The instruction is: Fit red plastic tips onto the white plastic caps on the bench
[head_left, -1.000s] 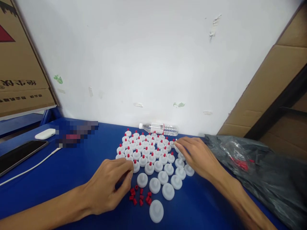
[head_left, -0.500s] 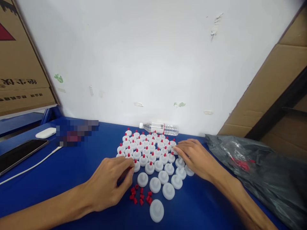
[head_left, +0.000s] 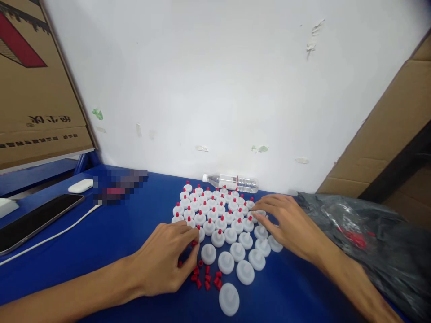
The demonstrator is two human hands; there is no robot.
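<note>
Low over the front left of a group of round white lids (head_left: 217,239) with nozzles, my left hand (head_left: 168,258) pinches a small red cap (head_left: 194,243) between thumb and fingers. Loose red caps (head_left: 207,278) lie just to its right and below. Many of the lids at the back carry red caps on their nozzles; those at the front and right show bare nozzles, such as the nearest white lid (head_left: 229,299). My right hand (head_left: 283,220) reaches over the right edge of the group, thumb and fingers apart around a partly hidden lid (head_left: 258,215).
A clear plastic bottle (head_left: 232,183) lies on its side against the white wall. On the left are a phone (head_left: 40,220), a white cable (head_left: 60,232) and a white case (head_left: 81,185). Grey plastic bagging (head_left: 380,233) covers the right side of the blue table (head_left: 141,213).
The whole view has shifted, so things sit slightly farther right. A red cap now shows between my left fingertips. My right hand stays beside the lids, its thumb and fingers a little farther apart.
</note>
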